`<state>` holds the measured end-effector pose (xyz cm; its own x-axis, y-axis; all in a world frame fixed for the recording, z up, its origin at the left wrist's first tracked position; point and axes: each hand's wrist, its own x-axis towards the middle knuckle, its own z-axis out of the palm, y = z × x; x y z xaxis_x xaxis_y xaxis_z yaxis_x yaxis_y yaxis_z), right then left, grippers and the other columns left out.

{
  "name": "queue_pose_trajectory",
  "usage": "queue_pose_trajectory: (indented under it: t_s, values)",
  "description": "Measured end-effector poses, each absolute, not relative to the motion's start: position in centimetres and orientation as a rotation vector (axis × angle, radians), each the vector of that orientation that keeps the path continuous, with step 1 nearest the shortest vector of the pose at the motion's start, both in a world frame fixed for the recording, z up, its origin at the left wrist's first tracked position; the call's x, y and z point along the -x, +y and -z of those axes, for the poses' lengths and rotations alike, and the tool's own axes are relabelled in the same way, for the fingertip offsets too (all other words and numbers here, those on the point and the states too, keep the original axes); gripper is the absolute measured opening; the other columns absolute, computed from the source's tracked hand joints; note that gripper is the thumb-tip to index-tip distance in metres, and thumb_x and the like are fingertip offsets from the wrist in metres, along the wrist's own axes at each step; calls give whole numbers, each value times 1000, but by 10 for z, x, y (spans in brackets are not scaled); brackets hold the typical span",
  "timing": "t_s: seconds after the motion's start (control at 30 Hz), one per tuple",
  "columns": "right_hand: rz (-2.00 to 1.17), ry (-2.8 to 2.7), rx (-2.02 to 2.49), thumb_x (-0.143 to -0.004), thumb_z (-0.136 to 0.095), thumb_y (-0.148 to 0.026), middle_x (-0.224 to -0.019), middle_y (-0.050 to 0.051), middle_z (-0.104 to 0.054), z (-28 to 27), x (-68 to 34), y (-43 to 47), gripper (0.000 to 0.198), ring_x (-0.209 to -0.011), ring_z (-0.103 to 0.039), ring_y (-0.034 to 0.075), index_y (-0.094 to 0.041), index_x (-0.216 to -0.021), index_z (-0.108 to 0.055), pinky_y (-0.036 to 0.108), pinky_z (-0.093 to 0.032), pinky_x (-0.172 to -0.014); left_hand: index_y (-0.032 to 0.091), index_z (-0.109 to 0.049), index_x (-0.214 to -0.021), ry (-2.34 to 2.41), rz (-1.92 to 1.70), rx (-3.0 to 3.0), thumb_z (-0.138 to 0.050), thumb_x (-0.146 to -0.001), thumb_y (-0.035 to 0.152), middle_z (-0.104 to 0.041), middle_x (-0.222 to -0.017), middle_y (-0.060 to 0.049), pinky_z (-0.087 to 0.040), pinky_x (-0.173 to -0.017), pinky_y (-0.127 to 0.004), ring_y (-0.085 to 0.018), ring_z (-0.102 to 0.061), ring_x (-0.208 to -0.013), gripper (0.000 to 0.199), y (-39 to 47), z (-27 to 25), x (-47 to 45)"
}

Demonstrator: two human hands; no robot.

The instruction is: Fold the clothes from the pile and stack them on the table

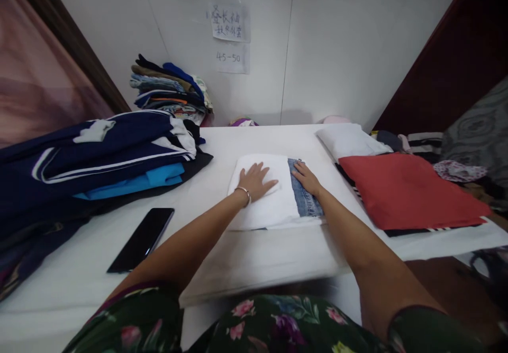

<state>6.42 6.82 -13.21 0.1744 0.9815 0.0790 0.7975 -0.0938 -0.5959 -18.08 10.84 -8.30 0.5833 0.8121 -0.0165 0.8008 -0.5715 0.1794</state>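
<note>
A folded white garment with a blue denim part lies in the middle of the white table. My left hand, a bracelet on its wrist, rests flat on the white cloth with fingers spread. My right hand lies flat on the denim strip at the garment's right side. Neither hand grips anything.
A black phone lies at the near left. A heap of navy and blue clothes fills the left side. A folded stack stands by the back wall. A red folded cloth and a white one lie on the right.
</note>
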Motion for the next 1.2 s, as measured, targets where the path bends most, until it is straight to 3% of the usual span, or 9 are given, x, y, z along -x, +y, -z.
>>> queue_pose_trajectory:
  t_s: [0.13,0.33,0.47,0.7,0.87,1.0,1.2]
  values:
    - [-438,-1704,2000,-95,-30,-56,-156,10,-24,122,-62,68,66,-144,-18,20,-12,-143,-39,36,-14,-118,27,-27,-148,1290,-47,-2749,-18,-85,72,-17,-159,-2,0,-115,-57,-28,-7,-146,78,83,98,182]
    - [-266,-1828,2116,-94,-30,-56,-156,8,-25,88,-32,38,59,-144,-16,30,-25,-143,-38,59,-13,-112,29,-27,-148,1297,-50,-2738,-16,-83,74,-18,-159,-2,0,-115,-57,-29,-7,-146,80,86,101,182]
    - [-96,-1975,1989,-95,-28,-54,-157,8,-22,94,-5,3,59,-145,-12,28,-23,-145,-35,54,-10,-113,28,-27,-148,1295,-53,-2730,-16,-84,73,-18,-159,-2,1,-115,-58,-30,-6,-146,80,85,100,182]
    - [-190,-1913,1993,-94,-31,-54,-158,6,-15,121,-20,-26,64,-146,-8,25,-20,-149,-27,48,-17,-115,29,-26,-148,1298,-51,-2742,-17,-83,74,-18,-159,-1,1,-116,-56,-27,-7,-146,80,85,102,182]
    - [-301,-1746,2045,-93,-31,-54,-157,9,-20,135,-39,-53,71,-144,-19,23,-18,-152,-14,45,-21,-115,28,-27,-148,1269,-115,-2755,-16,-83,74,-19,-158,-2,0,-115,-57,-29,-7,-146,80,88,107,183]
    - [-353,-1724,2098,-94,-29,-51,-153,8,-31,140,-44,-75,65,-142,-25,24,-20,-151,-20,49,-17,-116,28,-27,-148,1268,-112,-2759,-15,-84,73,-19,-158,-2,0,-115,-58,-29,-7,-146,80,88,108,183]
    - [-453,-1599,2136,-92,-29,-59,-153,10,-30,129,-52,-87,71,-142,-24,25,-19,-150,-24,48,-16,-117,29,-28,-148,1272,-95,-2732,-17,-84,72,-20,-158,-3,-3,-115,-58,-28,-8,-146,78,89,100,184]
